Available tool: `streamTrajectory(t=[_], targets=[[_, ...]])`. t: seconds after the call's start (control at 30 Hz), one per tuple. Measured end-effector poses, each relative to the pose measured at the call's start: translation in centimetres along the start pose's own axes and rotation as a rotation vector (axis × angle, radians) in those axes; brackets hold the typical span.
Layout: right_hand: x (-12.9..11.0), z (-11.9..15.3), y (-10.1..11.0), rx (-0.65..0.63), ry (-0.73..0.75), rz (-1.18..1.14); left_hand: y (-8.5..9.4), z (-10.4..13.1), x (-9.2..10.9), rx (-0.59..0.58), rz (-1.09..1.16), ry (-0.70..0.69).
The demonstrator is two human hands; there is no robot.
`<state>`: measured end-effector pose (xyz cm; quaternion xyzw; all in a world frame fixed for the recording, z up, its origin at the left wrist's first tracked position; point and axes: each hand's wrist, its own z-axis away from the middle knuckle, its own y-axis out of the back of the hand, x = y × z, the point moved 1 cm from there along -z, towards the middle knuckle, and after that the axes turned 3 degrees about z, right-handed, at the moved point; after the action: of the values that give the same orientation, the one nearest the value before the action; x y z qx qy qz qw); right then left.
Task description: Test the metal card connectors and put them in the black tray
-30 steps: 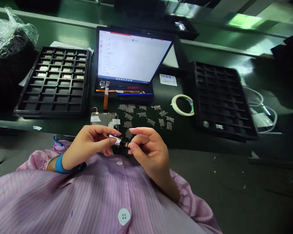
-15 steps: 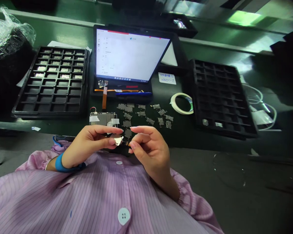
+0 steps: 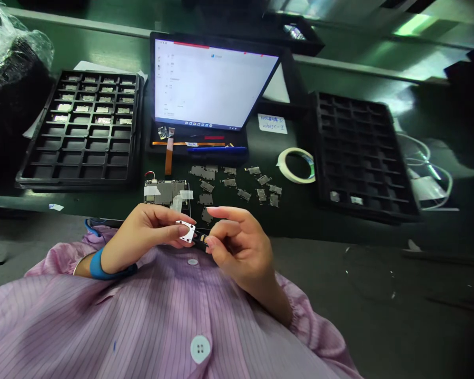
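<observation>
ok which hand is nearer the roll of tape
The right. The right hand is below and to the left of the roll of tape in the picture, not touching it; the left hand is farther left, beyond the right hand.

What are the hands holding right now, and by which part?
The left hand pinches a pale plate by its left part; the right hand holds a dark strip by its right end. Whether they join is unclear.

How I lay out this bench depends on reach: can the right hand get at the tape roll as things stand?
Probably yes: only small, flat plates lie between the right hand and the tape roll, though the hand seems to be holding a black piece.
</observation>
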<state>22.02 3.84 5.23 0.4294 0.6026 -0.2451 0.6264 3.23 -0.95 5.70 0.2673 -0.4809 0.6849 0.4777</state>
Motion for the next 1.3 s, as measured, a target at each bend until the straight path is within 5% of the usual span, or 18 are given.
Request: streamTrajectory(t=[0.57, 1.3], targets=[[0.08, -0.18, -0.03, -0.029, -0.042, -0.023, -0.34, 0.29, -0.02, 0.039, -0.01, -0.033], [0.6, -0.43, -0.27, -0.081, -0.029, -0.1, -0.32, -0.01, -0.46, -0.057, 0.005, -0.058]])
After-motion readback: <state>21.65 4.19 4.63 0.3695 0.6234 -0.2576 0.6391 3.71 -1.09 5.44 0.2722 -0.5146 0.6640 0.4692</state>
